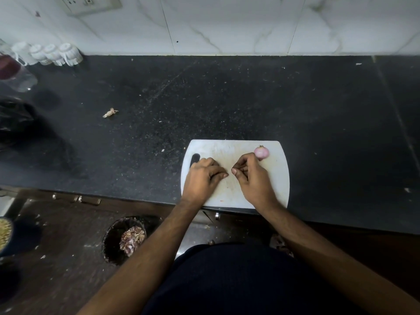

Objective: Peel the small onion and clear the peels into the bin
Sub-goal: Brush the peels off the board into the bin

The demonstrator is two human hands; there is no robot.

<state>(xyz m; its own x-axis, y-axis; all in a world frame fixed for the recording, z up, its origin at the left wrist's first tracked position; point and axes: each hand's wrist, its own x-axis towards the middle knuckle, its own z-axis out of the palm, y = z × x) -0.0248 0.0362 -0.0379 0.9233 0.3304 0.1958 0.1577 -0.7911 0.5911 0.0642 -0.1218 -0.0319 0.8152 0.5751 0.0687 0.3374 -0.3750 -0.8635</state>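
A small pink peeled onion point(261, 152) lies at the far right corner of the white cutting board point(277, 178). My right hand point(252, 176) rests on the board just left of and below the onion, fingers curled, apparently touching the onion's edge. My left hand point(203, 176) lies on the board near its handle slot, fingers curled down and pointing right. The fingertips of both hands nearly meet at the board's middle. Nothing shows inside either hand. A round dark bin point(123, 241) with peels in it stands on the floor at lower left.
The black counter point(227, 98) carries one loose peel scrap point(110, 113) at left, several upturned white cups point(54, 53) at the back left, a clear jar point(16, 73) and a black bag point(16, 123). A bowl point(4, 235) sits at the far left edge.
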